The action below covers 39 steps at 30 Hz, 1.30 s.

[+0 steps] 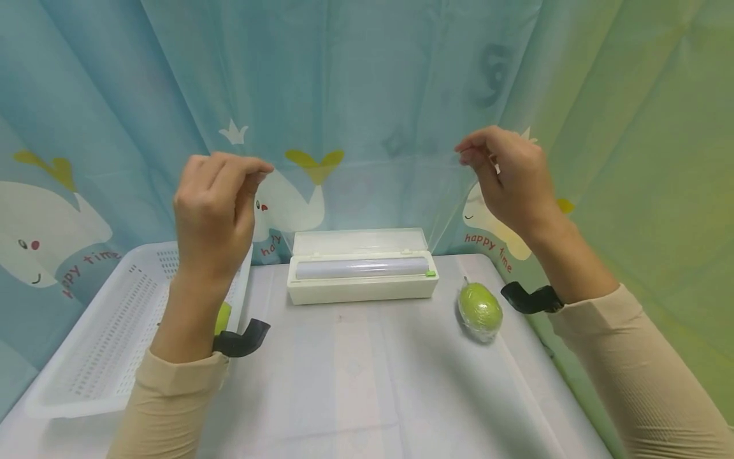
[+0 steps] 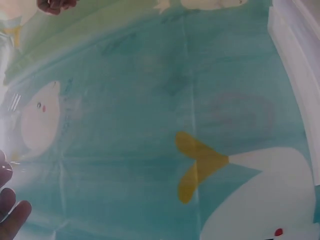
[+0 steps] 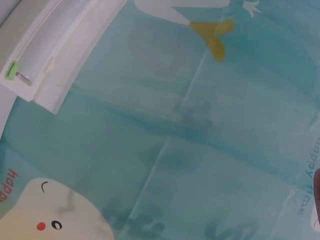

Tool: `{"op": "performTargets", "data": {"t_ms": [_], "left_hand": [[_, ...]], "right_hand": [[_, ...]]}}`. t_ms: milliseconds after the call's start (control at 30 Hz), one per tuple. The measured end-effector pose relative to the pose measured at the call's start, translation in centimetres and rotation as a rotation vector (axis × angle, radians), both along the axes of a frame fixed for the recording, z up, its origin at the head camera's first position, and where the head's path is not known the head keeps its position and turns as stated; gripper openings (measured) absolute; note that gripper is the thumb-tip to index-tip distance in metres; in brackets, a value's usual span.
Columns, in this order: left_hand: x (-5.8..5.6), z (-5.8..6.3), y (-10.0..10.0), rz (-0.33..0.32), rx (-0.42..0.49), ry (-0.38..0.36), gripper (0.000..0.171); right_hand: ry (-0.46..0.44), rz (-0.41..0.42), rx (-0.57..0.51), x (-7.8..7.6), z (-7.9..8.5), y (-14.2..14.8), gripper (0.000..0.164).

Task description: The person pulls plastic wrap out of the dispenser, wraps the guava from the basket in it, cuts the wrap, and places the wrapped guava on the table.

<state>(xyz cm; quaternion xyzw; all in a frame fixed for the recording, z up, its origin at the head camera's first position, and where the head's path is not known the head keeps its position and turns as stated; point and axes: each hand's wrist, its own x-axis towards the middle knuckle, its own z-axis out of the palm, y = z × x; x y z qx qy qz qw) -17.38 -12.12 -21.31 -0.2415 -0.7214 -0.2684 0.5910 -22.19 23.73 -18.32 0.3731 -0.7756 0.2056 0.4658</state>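
Observation:
A clear sheet of cling film [image 1: 373,201] stretches upward from a white dispenser box [image 1: 361,291], its top edge faintly visible between both hands. My left hand [image 1: 209,204] pinches the left end of that edge, thumb against fingers. At the right end, my right hand [image 1: 516,175] pinches the film, slightly higher. The dispenser's lid [image 1: 360,241] stands up, and a film roll [image 1: 361,268] lies inside. In the left wrist view, fingertips [image 2: 15,217] show at the left border. On the table's right sits a green fruit [image 1: 480,305] wrapped in film.
A white perforated basket [image 1: 123,319] stands on the left, partly behind the left forearm. Something green [image 1: 223,317] shows there behind the wrist. A green slider [image 1: 430,273] sits at the dispenser's right end. Curtains [image 1: 373,76] with whale prints hang behind the table.

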Motion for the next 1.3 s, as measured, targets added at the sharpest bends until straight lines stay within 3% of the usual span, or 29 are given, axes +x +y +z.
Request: {"op": "performTargets", "data": {"t_ms": [200, 533, 800, 967, 1100, 1300], "left_hand": [[0.3, -0.8, -0.2, -0.001, -0.037, -0.026, 0.018], [1.1, -2.7, -0.5, -0.035, -0.032, -0.025, 0.013], [2.6, -3.7, -0.8, -0.025, -0.008, -0.011, 0.008], [3.8, -4.5, -1.2, -0.001, 0.032, 0.009, 0.011], [4.7, -5.3, -1.5, 0.014, 0.058, 0.023, 0.015], [5.7, -6.6, -2.0, -0.012, 0.070, 0.075, 0.012]], "right_hand": [[-0.034, 0.005, -0.001, 0.1, -1.1, 0.0, 0.011], [-0.033, 0.142, -0.073, 1.0, -3.3, -0.2, 0.014], [-0.095, 0.166, -0.080, 4.2, -4.5, -0.4, 0.017], [-0.137, 0.255, -0.060, 6.8, -5.7, -1.1, 0.017], [-0.173, 0.330, -0.056, 9.0, -7.4, -1.8, 0.010], [-0.197, 0.399, -0.079, 12.2, -10.5, -2.4, 0.024]]}}
